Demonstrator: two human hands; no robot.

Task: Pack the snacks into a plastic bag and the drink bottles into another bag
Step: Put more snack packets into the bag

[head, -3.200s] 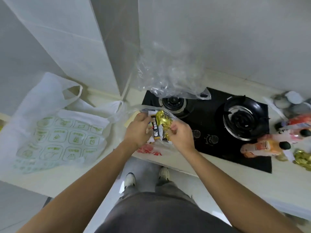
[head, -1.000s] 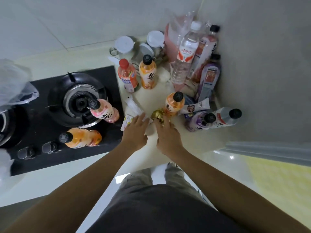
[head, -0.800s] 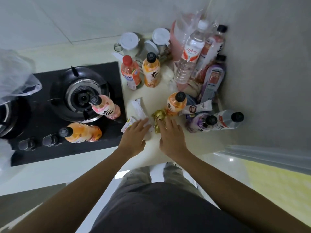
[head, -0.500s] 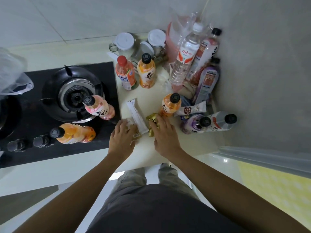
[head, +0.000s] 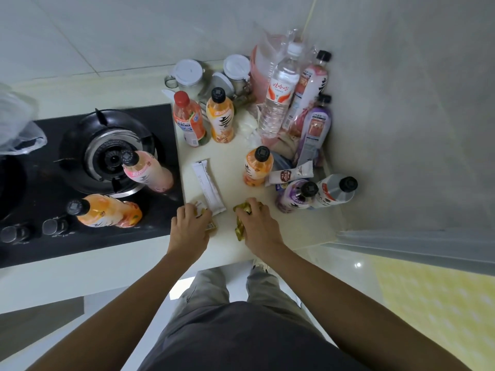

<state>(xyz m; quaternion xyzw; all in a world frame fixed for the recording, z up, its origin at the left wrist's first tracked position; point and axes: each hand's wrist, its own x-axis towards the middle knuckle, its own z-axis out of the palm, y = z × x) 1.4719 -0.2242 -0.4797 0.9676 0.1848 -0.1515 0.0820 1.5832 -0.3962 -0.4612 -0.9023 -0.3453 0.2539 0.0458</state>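
At the counter's (head: 294, 231) near edge, the left hand (head: 188, 228) has its fingers curled down over a small flat snack packet (head: 199, 208), gripping it. Just to its right, the right hand (head: 258, 226) closes around a crinkled gold-wrapped snack (head: 239, 228), which shows at the fingertips and below the thumb. Between the hands and a little farther in lies a long white snack stick (head: 209, 188), its print too small to read.

On the black gas hob (head: 40, 245) at the counter's left, an orange drink bottle (head: 107, 211) lies near the knobs and a pink drink bottle (head: 148, 171) leans at the burner's edge. A clear plastic bag (head: 18, 124) sits at the hob's far left.

Right of the white stick, an orange bottle with a black cap (head: 258, 167) stands, touching a white-and-brown snack tube (head: 290, 174) with an oval logo that cannot be read. A purple bottle (head: 294, 195) and a silver bottle (head: 336, 188) lie near the counter's right edge.

Farther in stand a red-capped orange bottle (head: 188, 119) and a second orange bottle (head: 221, 116). In the far right corner a clear water bottle (head: 278, 95) carries a red-and-white label with Chinese characters, beside a pink bottle (head: 309, 89), a purple pouch (head: 316, 129) and white-lidded jars (head: 188, 73).
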